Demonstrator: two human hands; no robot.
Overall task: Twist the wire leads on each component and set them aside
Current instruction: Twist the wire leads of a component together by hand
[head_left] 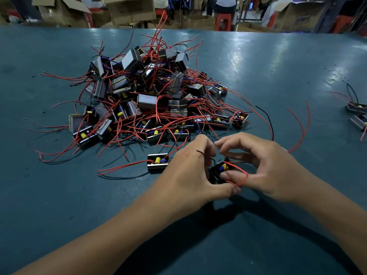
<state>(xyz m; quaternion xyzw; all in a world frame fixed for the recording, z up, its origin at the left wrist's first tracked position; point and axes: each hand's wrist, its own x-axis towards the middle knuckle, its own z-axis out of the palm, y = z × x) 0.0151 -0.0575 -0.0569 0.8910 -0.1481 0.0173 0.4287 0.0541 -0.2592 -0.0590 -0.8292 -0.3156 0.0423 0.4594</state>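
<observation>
**Both hands on one component, leads partly hidden**

We see both hands meeting over a single component (219,171) at the near middle of the teal table (278,76). The left hand (188,171) curls round the component's left side, its thumb reaching under to the near edge; the right hand (264,165) arches over from the right. Each grip is narrow: forefinger and thumb tips of the two hands nearly touch above the component, and they seem to pinch something thin there, though we cannot make out the wire itself. A red lead (238,173) loops from the component over a right finger and down to the left thumb tip. A black lead (202,154) crosses the back of the left hand. Most of the component's body is hidden by fingers; only a dark case and a yellow part show.

Just left of the left hand lies a loose component (157,162), open side up. Beyond it, a big pile of components (151,96) with tangled red wires fills the far left middle. At the far right edge, a few set-aside components (357,114) are cut off by the frame. Cardboard boxes (129,8) and red stools (223,20) beyond the table are blurred.
</observation>
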